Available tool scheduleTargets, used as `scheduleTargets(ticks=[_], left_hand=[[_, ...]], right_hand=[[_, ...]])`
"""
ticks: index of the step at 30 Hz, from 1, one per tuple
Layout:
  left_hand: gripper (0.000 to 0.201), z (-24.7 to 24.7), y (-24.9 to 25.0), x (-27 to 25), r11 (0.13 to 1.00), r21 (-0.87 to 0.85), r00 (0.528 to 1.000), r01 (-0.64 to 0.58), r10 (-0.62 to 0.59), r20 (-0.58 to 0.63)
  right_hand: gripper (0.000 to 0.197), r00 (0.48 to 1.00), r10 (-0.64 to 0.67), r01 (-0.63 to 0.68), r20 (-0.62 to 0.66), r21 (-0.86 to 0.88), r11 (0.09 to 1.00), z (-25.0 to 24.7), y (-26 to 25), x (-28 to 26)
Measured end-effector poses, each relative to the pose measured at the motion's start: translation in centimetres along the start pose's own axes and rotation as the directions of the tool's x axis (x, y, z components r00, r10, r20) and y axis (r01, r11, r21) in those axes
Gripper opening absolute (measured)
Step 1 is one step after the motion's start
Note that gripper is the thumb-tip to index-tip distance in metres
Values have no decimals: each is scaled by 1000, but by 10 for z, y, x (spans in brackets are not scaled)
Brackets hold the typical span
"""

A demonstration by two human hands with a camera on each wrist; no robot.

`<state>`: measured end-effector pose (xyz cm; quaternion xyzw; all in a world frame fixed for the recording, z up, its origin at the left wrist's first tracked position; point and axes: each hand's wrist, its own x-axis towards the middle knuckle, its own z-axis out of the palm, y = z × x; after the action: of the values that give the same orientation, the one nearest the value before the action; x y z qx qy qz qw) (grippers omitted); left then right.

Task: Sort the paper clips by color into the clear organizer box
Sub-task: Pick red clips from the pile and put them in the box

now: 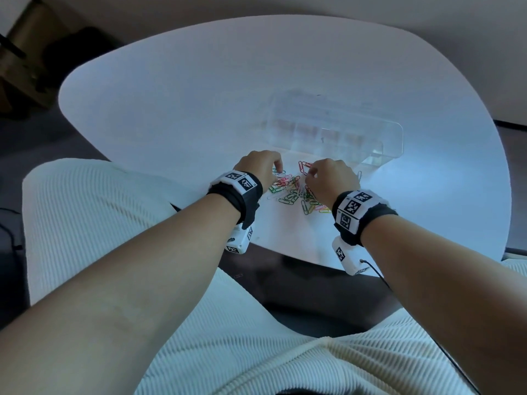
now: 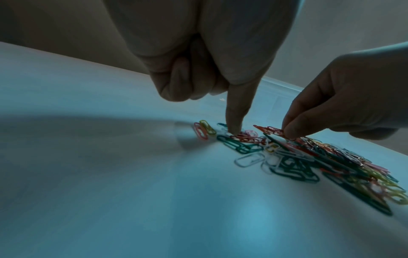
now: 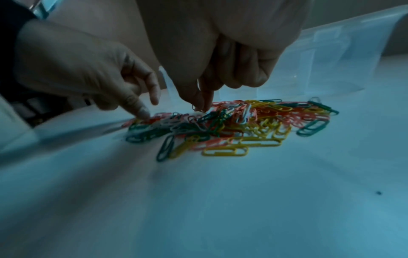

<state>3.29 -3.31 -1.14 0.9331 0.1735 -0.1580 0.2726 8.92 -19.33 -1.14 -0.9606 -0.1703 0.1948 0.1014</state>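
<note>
While left hand (image 1: 261,166) presses paper clips (image 3: 232,125) one-fingered, right hand (image 1: 330,178) pinches one — clear organizer box (image 1: 336,132) behind, white table (image 1: 171,109)

A white surface (image 1: 176,89) with broadly rounded corners fills the middle of the room, glossy enough to catch a cool, bluish sheen of light. Behind it runs a plain beige wall (image 1: 285,7). The floor (image 1: 34,138) beneath is dark. Off in the far left corner stands a brownish wooden piece of furniture (image 1: 25,52), blurred, with something black beside it. White ribbed upholstery (image 1: 85,206) lies close along the near edge.
</note>
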Motion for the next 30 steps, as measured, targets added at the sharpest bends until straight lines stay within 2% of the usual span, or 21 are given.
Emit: scheduleTargets(ticks=[2, 5, 9, 11, 16, 21, 25, 28, 30], left_hand=[[23, 0, 0, 0, 1000, -6, 1000, -13, 13, 20], [19, 1, 1, -1, 1000, 10, 997, -23, 22, 80], [11, 3, 1, 0, 1000, 8, 998, 10, -10, 69], [9, 3, 3, 0, 1000, 23, 999, 16, -17, 51], [15, 4, 10, -4, 996, 83, 1000, -22, 21, 19], [18, 13, 14, -10, 994, 84, 996, -63, 57, 67], [16, 18, 14, -7, 991, 121, 997, -57, 50, 62], [10, 18, 16, -5, 993, 109, 997, -53, 46, 66], [5, 15, 20, -4, 1000, 9, 999, -27, 26, 40]], right_hand=[[16, 999, 50, -47, -12, 160, 986, -4, 6, -1], [17, 998, 58, -69, 38, 407, 911, -16, 22, -4], [30, 970, 47, -202, 239, 677, 707, -47, 47, -20], [28, 945, 31, -281, 326, 757, 590, -66, 59, -29], [14, 921, -69, -337, 382, 876, 346, -96, 80, -45], [11, 921, -115, -363, 373, 926, 102, -99, 82, -47], [9, 929, -102, -360, 357, 933, -10, -98, 81, -41], [28, 934, -45, -356, 354, 933, -56, -95, 85, -35], [40, 934, -10, -356, 356, 931, -80, -94, 89, -33]])
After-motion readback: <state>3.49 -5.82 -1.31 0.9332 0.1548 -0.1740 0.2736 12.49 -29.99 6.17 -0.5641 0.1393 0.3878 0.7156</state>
